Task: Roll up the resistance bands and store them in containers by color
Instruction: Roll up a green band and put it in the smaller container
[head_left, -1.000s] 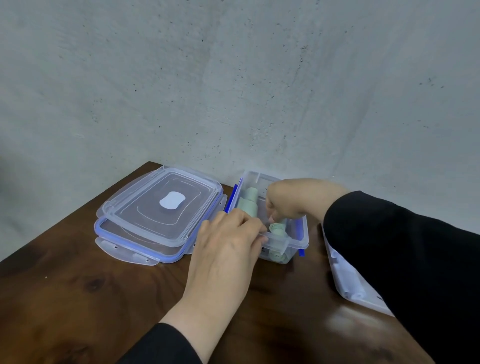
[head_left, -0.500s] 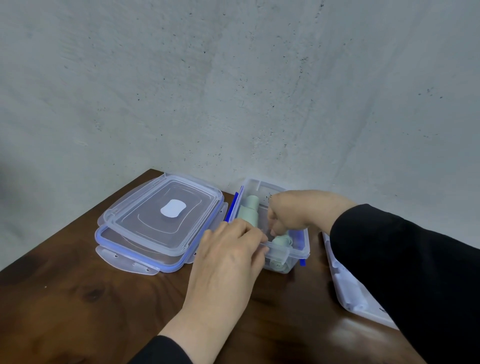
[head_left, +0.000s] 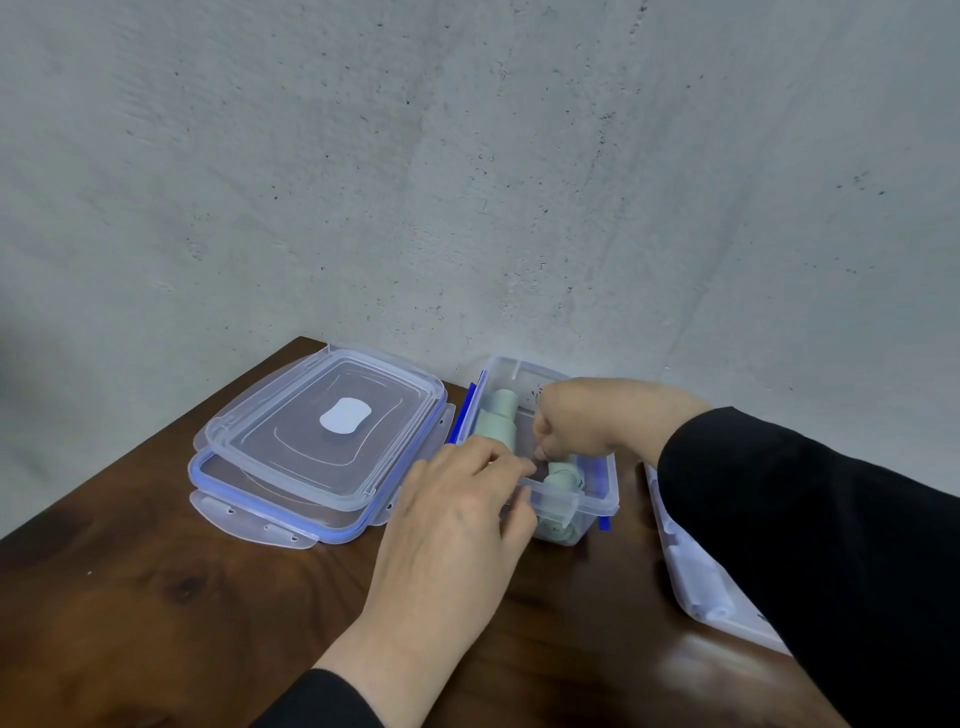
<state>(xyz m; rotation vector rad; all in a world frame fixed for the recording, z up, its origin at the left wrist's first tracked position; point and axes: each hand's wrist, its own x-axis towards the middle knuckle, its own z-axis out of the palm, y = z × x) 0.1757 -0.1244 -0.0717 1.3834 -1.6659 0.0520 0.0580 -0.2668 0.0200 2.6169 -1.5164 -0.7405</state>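
Note:
A small clear container with blue clips stands at the back of the wooden table. Pale green rolled bands lie inside it: two at the far left and one at the near end, with another seen through the front wall. My right hand reaches into the container with curled fingers, its fingertips pinching the top of the near roll. My left hand holds the container's near-left corner, fingers over the rim and thumb against the front wall.
Two clear blue-edged lids are stacked to the left of the container. Another white plastic piece lies at the right, partly hidden by my black sleeve. A grey concrete wall stands close behind the table.
Both hands have stayed at the container. My right hand's fingers have shifted slightly over the near green roll, and the view has tilted a little.

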